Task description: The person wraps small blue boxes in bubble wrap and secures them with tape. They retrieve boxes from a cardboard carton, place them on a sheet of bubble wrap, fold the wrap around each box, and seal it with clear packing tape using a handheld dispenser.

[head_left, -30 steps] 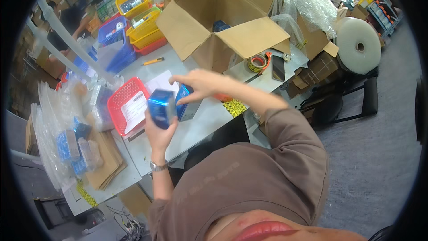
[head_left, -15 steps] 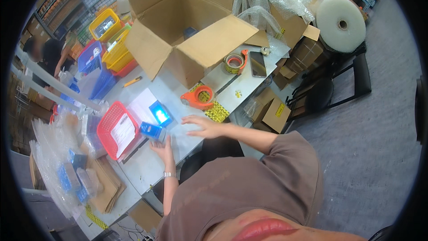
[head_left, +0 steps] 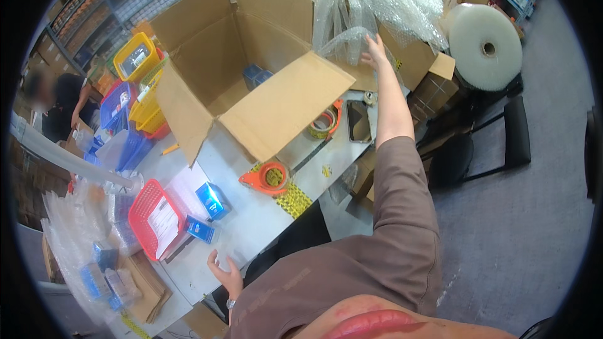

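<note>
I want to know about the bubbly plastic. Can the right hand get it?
Probably yes: the right hand is stretched out with its fingers already at the edge of the bubble wrap, and nothing sits between them.

Our right hand (head_left: 375, 50) touches the bubble wrap (head_left: 370, 6) heaped behind the open cardboard box (head_left: 251, 81). That box fills the middle of the counter (head_left: 264, 220), and its front flap (head_left: 286, 110) overhangs the surface. Bare counter lies between our left hand (head_left: 225, 271) and the flap, hemmed by two blue boxes (head_left: 212, 199), the red basket (head_left: 151, 223) and the orange tape dispenser (head_left: 267, 179). Further right, a tape roll (head_left: 321, 124) and phone (head_left: 358, 120) narrow the edge.
</note>
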`<act>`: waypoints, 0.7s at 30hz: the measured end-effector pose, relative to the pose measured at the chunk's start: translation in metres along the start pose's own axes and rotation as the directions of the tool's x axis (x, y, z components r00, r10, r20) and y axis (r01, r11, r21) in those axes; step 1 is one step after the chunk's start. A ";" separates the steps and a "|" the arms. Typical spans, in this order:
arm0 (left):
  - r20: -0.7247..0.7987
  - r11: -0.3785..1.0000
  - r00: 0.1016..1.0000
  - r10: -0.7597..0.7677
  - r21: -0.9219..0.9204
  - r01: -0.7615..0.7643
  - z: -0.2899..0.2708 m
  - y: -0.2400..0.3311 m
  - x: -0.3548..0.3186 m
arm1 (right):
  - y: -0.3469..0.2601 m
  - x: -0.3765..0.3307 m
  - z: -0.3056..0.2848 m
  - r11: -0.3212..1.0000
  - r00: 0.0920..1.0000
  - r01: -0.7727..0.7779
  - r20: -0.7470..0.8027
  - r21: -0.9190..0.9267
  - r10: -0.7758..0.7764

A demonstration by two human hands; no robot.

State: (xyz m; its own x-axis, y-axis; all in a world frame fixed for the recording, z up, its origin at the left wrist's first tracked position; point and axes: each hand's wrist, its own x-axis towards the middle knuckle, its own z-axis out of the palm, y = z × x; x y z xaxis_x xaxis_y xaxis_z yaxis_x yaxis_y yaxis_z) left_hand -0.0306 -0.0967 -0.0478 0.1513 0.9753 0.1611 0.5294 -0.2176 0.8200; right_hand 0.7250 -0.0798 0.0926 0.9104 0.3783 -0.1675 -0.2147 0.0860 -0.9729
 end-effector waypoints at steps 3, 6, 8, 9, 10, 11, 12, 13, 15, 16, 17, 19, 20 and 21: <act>0.069 0.987 0.990 0.126 0.091 -0.132 -0.008 0.006 0.003 | 0.005 0.038 -0.002 0.987 0.995 -0.095 0.009 0.128 0.095; 0.046 0.973 0.981 0.190 0.126 -0.194 -0.008 0.015 0.006 | 0.007 0.059 -0.007 0.948 0.984 -0.011 -0.163 0.319 0.066; 0.042 0.963 0.974 0.223 0.147 -0.227 -0.008 0.016 0.008 | 0.009 0.066 -0.009 0.892 0.940 0.214 -0.334 0.398 -0.076; 0.036 0.959 0.973 0.228 0.163 -0.231 -0.009 0.020 0.007 | 0.007 0.060 -0.005 0.829 0.914 0.337 -0.365 0.447 -0.175; 0.031 0.956 0.972 0.232 0.179 -0.234 -0.009 0.022 0.007 | 0.001 0.050 0.000 0.748 0.875 0.452 -0.404 0.487 -0.266; 0.040 0.946 0.967 0.253 0.198 -0.256 -0.008 0.023 0.010 | -0.004 0.041 0.003 0.649 0.822 0.559 -0.450 0.516 -0.349; 0.062 0.937 0.960 0.273 0.208 -0.280 -0.008 0.022 0.013 | -0.007 0.041 -0.005 0.568 0.806 0.591 -0.401 0.573 -0.435; 0.086 0.927 0.952 0.295 0.216 -0.307 -0.006 0.023 0.016 | -0.008 0.039 -0.016 0.536 0.865 0.483 -0.283 0.692 -0.414; 0.126 0.921 0.942 0.311 0.205 -0.332 -0.006 0.028 0.018 | -0.019 0.023 -0.028 0.456 0.925 0.206 -0.020 0.866 -0.380; 0.143 0.917 0.936 0.322 0.198 -0.346 -0.006 0.030 0.019 | -0.027 0.010 -0.031 0.448 0.930 0.173 0.004 0.877 -0.367; 0.149 0.913 0.929 0.338 0.188 -0.363 -0.007 0.033 0.020 | -0.036 -0.006 -0.032 0.449 0.895 0.209 0.015 0.869 -0.445; 0.148 0.903 0.916 0.373 0.168 -0.395 -0.007 0.036 0.023 | -0.056 -0.050 -0.029 0.440 0.801 0.275 0.050 0.855 -0.596; 0.132 0.897 0.909 0.396 0.155 -0.414 -0.006 0.036 0.024 | -0.071 -0.078 -0.025 0.430 0.801 0.252 0.062 0.867 -0.595; 0.115 0.891 0.901 0.419 0.143 -0.432 -0.005 0.036 0.024 | -0.084 -0.099 -0.024 0.458 0.796 0.313 0.033 0.832 -0.604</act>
State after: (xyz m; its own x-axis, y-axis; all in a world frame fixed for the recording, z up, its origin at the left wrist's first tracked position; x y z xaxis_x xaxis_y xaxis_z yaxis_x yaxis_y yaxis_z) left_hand -0.0120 -0.0807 -0.0116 0.4535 0.7832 0.4254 0.5252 -0.6205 0.5824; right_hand 0.6617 -0.1467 0.1869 0.8428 0.2797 0.4598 -0.1077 0.9247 -0.3650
